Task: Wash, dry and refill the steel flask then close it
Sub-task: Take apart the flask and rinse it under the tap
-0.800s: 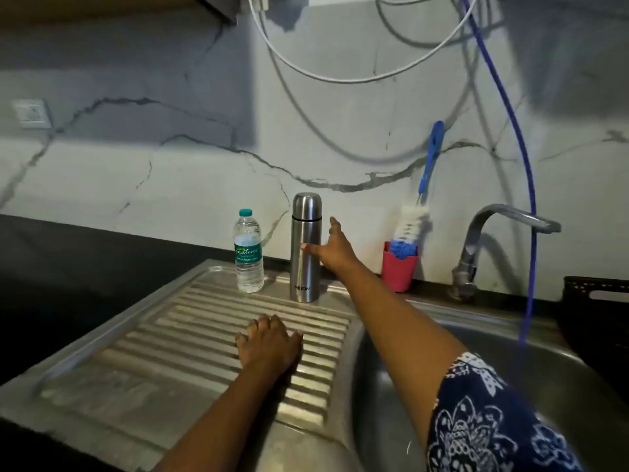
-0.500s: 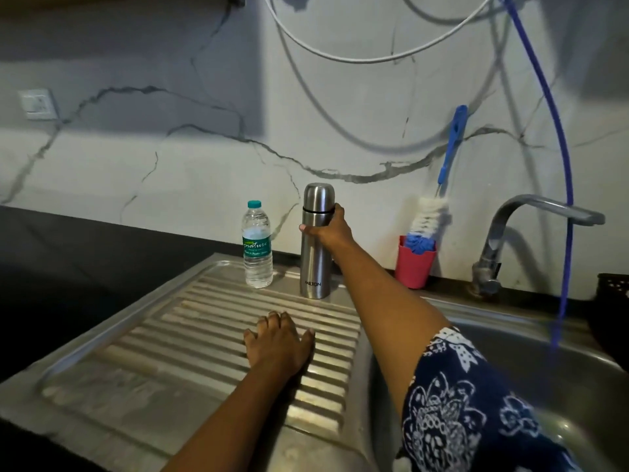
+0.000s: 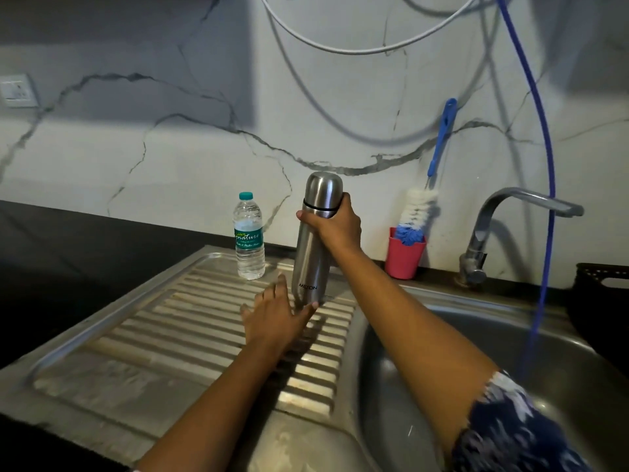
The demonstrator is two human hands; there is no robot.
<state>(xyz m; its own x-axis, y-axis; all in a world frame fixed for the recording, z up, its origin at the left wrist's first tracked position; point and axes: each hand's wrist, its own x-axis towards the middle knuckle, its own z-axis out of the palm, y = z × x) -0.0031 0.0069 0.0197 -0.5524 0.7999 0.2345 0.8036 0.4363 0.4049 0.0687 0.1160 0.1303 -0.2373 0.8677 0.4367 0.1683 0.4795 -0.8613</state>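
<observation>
Now gripping flask (image 3: 311,253) just below its cap with right hand (image 3: 335,226), fingers curled round it; holding it closed, slightly tilted, over draining board (image 3: 204,321), near water bottle (image 3: 249,240). Touching its base with left hand (image 3: 272,316), fingers spread wide.
</observation>
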